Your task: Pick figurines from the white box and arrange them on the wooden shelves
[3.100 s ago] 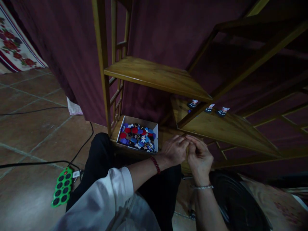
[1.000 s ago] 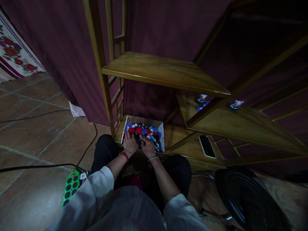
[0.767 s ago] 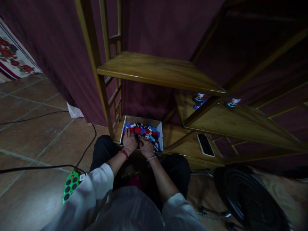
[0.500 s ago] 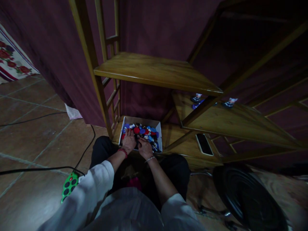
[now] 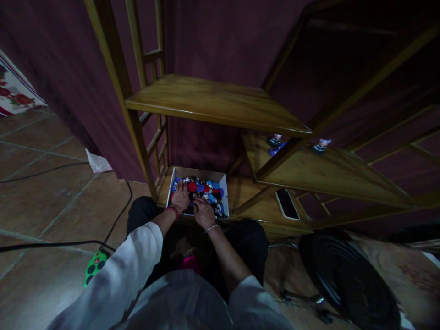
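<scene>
A shallow white box [image 5: 225, 198] stands on the low wooden shelf in front of my knees. It is full of small figurines [image 5: 206, 195] mixed with round red, purple and blue pieces. My left hand [image 5: 180, 197], with a red bead bracelet at the wrist, lies flat on the left part of the contents, fingers stretched out. Beside it, over the front middle of the box, my right hand [image 5: 204, 213] has its fingers curled inward to the left. Whatever lies under or between those fingers is hidden and too dark to name.
A phone [image 5: 287, 204] lies on the low shelf to the right. Several figurines [image 5: 321, 145] stand on the higher shelf [image 5: 330, 172]. A wooden board [image 5: 216, 103] juts out above the box. A black round stool [image 5: 343, 275] is at right; a green power strip [image 5: 95, 268] and cables at left.
The view has shifted slightly, so everything sits a little further left. My left hand stays flat on the contents; the right fingers have moved slightly, still at the box's front.
</scene>
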The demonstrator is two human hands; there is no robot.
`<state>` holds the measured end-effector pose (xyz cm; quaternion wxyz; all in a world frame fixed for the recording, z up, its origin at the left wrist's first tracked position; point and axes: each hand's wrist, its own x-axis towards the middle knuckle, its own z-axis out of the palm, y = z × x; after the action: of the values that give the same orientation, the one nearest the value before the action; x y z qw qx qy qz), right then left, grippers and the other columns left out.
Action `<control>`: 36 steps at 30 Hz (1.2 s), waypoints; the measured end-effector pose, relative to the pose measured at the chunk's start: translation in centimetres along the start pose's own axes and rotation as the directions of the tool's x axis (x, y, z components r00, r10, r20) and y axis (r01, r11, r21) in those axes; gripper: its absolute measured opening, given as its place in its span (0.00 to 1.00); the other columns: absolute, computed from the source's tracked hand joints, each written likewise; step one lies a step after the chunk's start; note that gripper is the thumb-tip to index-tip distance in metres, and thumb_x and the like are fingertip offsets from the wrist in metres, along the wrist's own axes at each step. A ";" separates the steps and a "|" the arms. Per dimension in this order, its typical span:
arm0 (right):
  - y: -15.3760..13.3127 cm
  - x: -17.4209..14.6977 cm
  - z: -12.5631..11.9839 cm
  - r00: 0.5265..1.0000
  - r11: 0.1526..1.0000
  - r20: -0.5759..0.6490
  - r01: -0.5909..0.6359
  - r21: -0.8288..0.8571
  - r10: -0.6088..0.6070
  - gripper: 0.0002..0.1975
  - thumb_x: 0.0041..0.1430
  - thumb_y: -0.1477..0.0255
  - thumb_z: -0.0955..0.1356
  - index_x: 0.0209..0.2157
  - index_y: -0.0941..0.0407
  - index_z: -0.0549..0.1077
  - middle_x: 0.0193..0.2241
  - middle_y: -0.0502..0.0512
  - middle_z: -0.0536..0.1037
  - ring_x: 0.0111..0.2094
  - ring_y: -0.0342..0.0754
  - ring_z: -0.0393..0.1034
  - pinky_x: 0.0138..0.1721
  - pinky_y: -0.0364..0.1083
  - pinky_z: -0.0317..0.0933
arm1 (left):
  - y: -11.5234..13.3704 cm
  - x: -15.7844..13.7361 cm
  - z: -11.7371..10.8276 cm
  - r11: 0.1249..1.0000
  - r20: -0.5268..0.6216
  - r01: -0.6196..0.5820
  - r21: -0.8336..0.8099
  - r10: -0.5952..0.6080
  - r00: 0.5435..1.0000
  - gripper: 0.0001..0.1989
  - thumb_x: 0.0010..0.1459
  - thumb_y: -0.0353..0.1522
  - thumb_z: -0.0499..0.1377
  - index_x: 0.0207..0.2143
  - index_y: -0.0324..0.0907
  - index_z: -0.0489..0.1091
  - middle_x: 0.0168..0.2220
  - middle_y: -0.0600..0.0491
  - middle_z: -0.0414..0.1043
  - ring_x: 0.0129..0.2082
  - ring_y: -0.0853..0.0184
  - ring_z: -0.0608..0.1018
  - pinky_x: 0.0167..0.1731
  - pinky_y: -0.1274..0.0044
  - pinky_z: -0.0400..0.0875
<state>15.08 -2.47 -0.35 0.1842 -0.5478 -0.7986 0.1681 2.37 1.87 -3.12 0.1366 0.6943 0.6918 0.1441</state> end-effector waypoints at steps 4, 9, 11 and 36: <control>-0.1 0.2 -0.2 1.000 1.000 0.008 -0.009 0.007 0.009 0.14 0.52 0.79 0.62 0.39 0.59 0.74 0.43 0.58 0.74 0.47 0.46 0.66 0.53 0.45 0.55 | -0.4 0.2 0.3 1.000 -0.011 -0.024 -0.010 0.024 1.000 0.29 0.52 0.25 0.48 0.57 0.27 0.49 0.60 0.34 0.48 0.61 0.55 0.50 0.55 0.66 0.52; 0.0 0.4 -0.2 1.000 1.000 0.019 -0.006 0.011 0.006 0.13 0.52 0.79 0.62 0.38 0.59 0.74 0.41 0.58 0.74 0.46 0.46 0.66 0.52 0.45 0.55 | -0.4 0.1 0.2 0.999 -0.047 -0.031 -0.025 0.030 0.998 0.27 0.52 0.25 0.48 0.56 0.28 0.52 0.59 0.34 0.50 0.60 0.57 0.52 0.55 0.67 0.53; 0.1 0.4 -0.1 1.000 1.000 0.020 -0.012 0.016 0.012 0.13 0.52 0.79 0.62 0.38 0.58 0.74 0.41 0.57 0.75 0.46 0.46 0.66 0.53 0.45 0.55 | -0.3 0.0 0.1 0.999 -0.053 -0.027 -0.022 0.026 0.998 0.26 0.53 0.26 0.48 0.55 0.29 0.52 0.59 0.34 0.50 0.60 0.56 0.53 0.55 0.68 0.54; 0.1 0.3 0.1 0.999 0.999 0.022 -0.032 0.019 0.032 0.14 0.51 0.80 0.62 0.38 0.58 0.73 0.42 0.56 0.74 0.46 0.46 0.66 0.53 0.45 0.54 | -0.3 0.3 -0.5 0.999 -0.082 0.036 -0.007 -0.036 0.996 0.24 0.54 0.26 0.46 0.55 0.36 0.55 0.55 0.39 0.53 0.49 0.59 0.69 0.44 0.73 0.68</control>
<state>14.97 -2.14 -0.48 0.1782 -0.5570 -0.7899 0.1846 1.88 2.16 -2.82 0.1127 0.6748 0.7088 0.1720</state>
